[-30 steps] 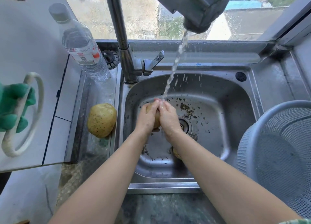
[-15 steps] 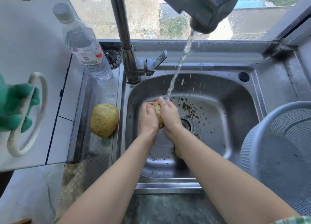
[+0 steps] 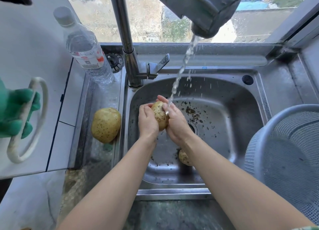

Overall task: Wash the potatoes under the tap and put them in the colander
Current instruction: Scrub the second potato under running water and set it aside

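Over the steel sink I hold a speckled potato between both hands. My left hand cups its left side with curled fingers; my right hand wraps its right side. Water falls from the tap head onto my right hand's fingers and the potato. A second small potato lies on the sink floor, partly hidden by my right forearm. A large potato rests on the ledge left of the sink. The grey colander stands at the right, with nothing visible inside.
A plastic water bottle stands at the back left, near the tap column and its lever. Dirt specks lie around the drain. Green gloves and a white ring hang on the left wall.
The potato has turned between my hands and shows more of its surface now. The hands have opened a little around it and stay under the stream.
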Available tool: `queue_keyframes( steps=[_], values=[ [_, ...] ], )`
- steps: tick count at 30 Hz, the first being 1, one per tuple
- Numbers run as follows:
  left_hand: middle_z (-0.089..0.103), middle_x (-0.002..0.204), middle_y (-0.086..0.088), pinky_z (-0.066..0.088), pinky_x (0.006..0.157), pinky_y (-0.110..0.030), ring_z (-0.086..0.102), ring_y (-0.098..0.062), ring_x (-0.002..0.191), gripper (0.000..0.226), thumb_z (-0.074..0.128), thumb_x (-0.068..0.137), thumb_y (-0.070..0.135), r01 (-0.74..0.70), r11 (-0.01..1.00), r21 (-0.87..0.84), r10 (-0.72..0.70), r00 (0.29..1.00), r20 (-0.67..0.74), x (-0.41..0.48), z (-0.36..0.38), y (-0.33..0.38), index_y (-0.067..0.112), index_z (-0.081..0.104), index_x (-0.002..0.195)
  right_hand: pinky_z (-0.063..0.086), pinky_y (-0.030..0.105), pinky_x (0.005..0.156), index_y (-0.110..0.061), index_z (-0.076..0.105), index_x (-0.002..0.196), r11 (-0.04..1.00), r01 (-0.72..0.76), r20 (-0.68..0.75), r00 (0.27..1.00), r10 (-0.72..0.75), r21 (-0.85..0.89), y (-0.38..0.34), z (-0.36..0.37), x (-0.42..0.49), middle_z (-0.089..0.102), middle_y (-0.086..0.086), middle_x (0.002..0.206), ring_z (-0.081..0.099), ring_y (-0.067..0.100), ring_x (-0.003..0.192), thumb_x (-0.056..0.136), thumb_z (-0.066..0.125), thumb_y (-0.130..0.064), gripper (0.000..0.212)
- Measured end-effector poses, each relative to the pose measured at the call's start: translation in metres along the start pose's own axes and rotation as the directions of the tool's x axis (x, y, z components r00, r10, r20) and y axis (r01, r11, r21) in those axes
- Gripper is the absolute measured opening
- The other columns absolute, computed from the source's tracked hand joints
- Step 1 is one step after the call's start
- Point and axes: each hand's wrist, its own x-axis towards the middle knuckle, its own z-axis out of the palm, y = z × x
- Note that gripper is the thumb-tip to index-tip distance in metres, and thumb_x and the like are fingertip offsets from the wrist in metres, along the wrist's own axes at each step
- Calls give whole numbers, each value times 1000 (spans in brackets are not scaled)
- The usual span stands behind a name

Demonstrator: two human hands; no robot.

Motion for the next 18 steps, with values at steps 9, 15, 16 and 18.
queue_keyframes(
  steps=[9,15,16,18],
  values=[
    [56,100,-4,54,70,-32,57,-13,85,29,28,107,25,15,997,-70,-13,1000,19,-5,3,2,13,51,119,60,31,76,-10,61,127,999,47,-64,997,-48,-12,1,1,2,71,3,103,69,21,98,100,50,-16,29],
    [58,100,-6,54,70,-36,58,-18,85,30,29,106,27,59,994,-91,-58,998,4,1,0,-1,12,52,116,59,33,78,-15,61,122,999,41,77,996,-39,-30,-3,0,-5,68,5,112,66,23,104,94,55,-4,30],
    [58,100,-6,54,69,-36,58,-18,86,29,28,106,27,41,995,-92,-41,999,0,0,2,-2,12,52,114,59,32,74,-15,63,119,995,58,8,998,-57,-76,-3,4,-3,68,5,111,66,24,104,95,57,-10,25],
    [58,99,-6,55,71,-36,59,-20,89,26,28,106,27,15,996,-93,-17,1000,-16,0,3,-2,14,51,110,59,29,71,-13,64,118,994,47,-63,997,-54,-101,-4,7,0,68,5,108,66,25,104,96,57,-13,23]
  ],
)
